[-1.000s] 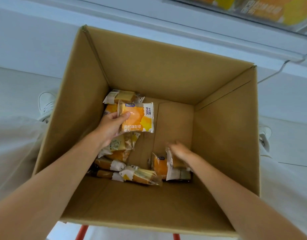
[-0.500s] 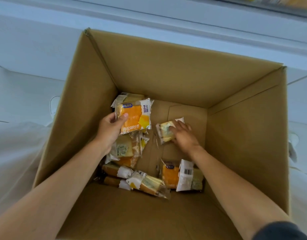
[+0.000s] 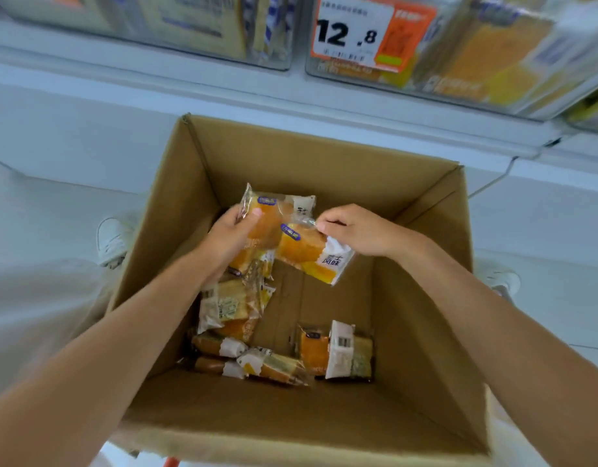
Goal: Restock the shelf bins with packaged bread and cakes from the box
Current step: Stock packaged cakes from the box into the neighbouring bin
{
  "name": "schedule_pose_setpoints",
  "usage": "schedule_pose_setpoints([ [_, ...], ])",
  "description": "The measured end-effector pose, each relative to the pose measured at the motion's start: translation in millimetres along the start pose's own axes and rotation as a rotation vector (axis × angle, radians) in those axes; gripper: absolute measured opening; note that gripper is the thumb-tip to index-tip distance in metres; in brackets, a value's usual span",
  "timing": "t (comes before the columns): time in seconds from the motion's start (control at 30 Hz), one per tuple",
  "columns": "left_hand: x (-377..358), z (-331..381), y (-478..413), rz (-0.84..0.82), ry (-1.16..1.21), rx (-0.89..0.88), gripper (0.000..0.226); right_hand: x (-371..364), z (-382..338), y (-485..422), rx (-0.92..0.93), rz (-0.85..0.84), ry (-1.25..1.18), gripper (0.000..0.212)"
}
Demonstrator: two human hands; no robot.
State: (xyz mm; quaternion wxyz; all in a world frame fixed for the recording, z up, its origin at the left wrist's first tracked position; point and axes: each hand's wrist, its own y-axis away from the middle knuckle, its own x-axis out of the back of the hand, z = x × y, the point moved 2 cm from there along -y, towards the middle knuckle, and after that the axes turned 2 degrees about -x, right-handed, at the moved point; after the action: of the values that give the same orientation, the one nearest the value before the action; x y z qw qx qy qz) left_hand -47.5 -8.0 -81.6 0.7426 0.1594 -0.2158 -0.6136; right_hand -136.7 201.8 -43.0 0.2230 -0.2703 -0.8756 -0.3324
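Now both hands over box (image 3: 223, 156): left hand (image 3: 235, 235) grips bread pack (image 3: 274, 214), right hand (image 3: 354, 230) pinches second pack (image 3: 311, 252) by corner, gathering handful for bins (image 3: 425, 82) above.

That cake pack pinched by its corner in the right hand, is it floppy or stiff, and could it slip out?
Probably light: the right hand hangs the pack from a mere pinch. The glossy film likely crinkles, but the cake keeps its block shape. Slick wrap could slip.
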Motion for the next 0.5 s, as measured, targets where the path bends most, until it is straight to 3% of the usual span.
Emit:
schedule_pose_setpoints([
  [0.07,-5.9,20.1,9.7,-0.090,0.004,0.005,0.066,12.8,-17.0,8.4,-0.006,0.046,0.012,0.037],
  [0.17,-17.0,47.3,26.2,-0.175,-0.072,-0.101,0.036,26.4,-37.2,22.7,-0.046,0.128,-0.043,0.036],
  [0.3,-13.6,66.4,42.1,-0.120,0.023,-0.170,0.043,43.5,-61.0,46.1,-0.026,0.388,-0.335,0.029],
  [0.37,-9.2,80.9,50.5,-0.060,0.089,-0.163,0.062,48.8,-66.0,56.8,-0.081,0.454,-0.498,0.076],
  [0.4,-8.2,87.1,53.0,-0.065,0.127,-0.161,0.073,48.2,-68.0,59.9,-0.104,0.421,-0.527,0.090],
  [0.43,-8.9,93.5,55.8,-0.096,0.163,-0.151,0.079,47.4,-70.1,62.2,-0.109,0.390,-0.549,0.088],
  [0.5,-11.1,109.2,60.2,-0.204,0.164,-0.119,0.076,49.7,-73.7,64.9,-0.071,0.429,-0.564,0.052],
])
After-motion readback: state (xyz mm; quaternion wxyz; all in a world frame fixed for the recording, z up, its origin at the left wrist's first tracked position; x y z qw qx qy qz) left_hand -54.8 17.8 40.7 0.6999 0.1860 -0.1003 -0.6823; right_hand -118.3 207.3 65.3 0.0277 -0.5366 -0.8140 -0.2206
